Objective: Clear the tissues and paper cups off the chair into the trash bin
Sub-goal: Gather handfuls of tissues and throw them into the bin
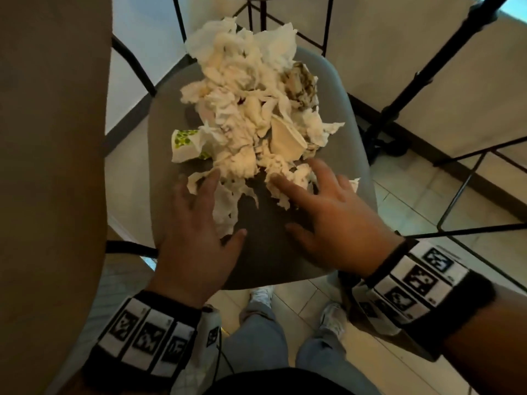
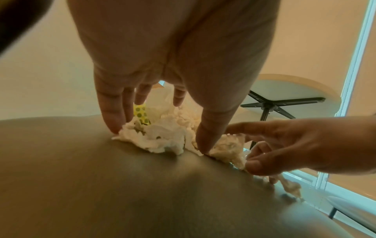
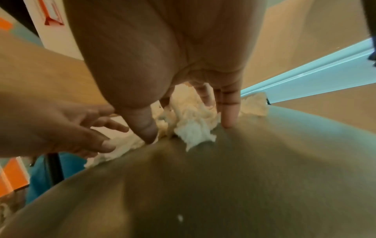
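Note:
A heap of crumpled white tissues (image 1: pixel 242 104) covers the far half of the grey chair seat (image 1: pixel 265 246). Crushed paper cups lie in it: one with green dots (image 1: pixel 185 145) at the left, a plain one (image 1: pixel 286 139) in the middle, a dark-patterned one (image 1: pixel 301 85) at the right. My left hand (image 1: pixel 199 223) lies spread on the seat, fingertips touching the near tissues (image 2: pixel 154 138). My right hand (image 1: pixel 325 206) is spread beside it, fingers resting on the tissue edge (image 3: pixel 193 128). Neither hand holds anything. No trash bin shows.
A brown surface (image 1: pixel 51 166) rises close at the left. Black metal stool and table legs (image 1: pixel 427 69) stand beyond and right of the chair. A round table underside (image 2: pixel 284 90) shows in the left wrist view. My legs and shoes (image 1: pixel 262 297) are below the seat's front edge.

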`<action>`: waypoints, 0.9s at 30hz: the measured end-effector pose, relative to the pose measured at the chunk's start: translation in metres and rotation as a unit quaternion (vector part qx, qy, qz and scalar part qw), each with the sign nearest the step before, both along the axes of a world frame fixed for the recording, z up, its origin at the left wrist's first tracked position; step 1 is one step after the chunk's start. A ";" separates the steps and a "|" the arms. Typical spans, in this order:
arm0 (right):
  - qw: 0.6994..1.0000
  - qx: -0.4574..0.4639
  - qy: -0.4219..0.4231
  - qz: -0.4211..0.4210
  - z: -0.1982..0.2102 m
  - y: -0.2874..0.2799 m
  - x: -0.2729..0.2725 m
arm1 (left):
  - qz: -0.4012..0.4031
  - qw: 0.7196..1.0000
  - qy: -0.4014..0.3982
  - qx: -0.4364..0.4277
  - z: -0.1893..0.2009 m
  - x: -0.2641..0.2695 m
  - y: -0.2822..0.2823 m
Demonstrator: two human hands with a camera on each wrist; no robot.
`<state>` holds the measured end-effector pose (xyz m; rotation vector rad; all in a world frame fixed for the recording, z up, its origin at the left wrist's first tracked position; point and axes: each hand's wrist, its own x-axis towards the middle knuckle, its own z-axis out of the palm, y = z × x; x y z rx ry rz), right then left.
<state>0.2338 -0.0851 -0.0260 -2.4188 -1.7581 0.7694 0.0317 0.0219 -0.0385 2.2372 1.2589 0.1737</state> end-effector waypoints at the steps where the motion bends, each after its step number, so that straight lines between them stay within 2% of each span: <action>1: 1.000 0.010 -0.014 0.008 -0.005 0.003 -0.002 | -0.003 1.000 0.004 0.001 -0.001 0.003 0.002; 5: 0.998 0.054 0.020 0.014 -0.012 0.009 0.003 | -0.015 1.000 0.015 0.007 -0.003 0.017 0.010; 10: 0.992 0.078 0.096 -0.024 -0.012 0.000 0.014 | -0.046 0.993 0.102 -0.026 -0.003 0.033 0.016; 15: 0.980 0.112 0.138 -0.087 -0.011 -0.013 0.024 | -0.053 0.996 0.059 -0.029 0.003 0.031 0.010; 21: 0.973 0.118 0.141 -0.137 -0.009 -0.015 0.027 | -0.059 0.998 0.007 -0.026 0.010 0.033 0.004; 24: 0.977 0.098 0.155 -0.113 -0.002 -0.012 0.020 | -0.062 0.997 0.021 -0.031 0.007 0.037 -0.001; 27: 0.993 0.066 0.072 -0.066 -0.005 -0.002 0.005 | -0.057 0.998 0.017 -0.017 0.005 0.037 -0.002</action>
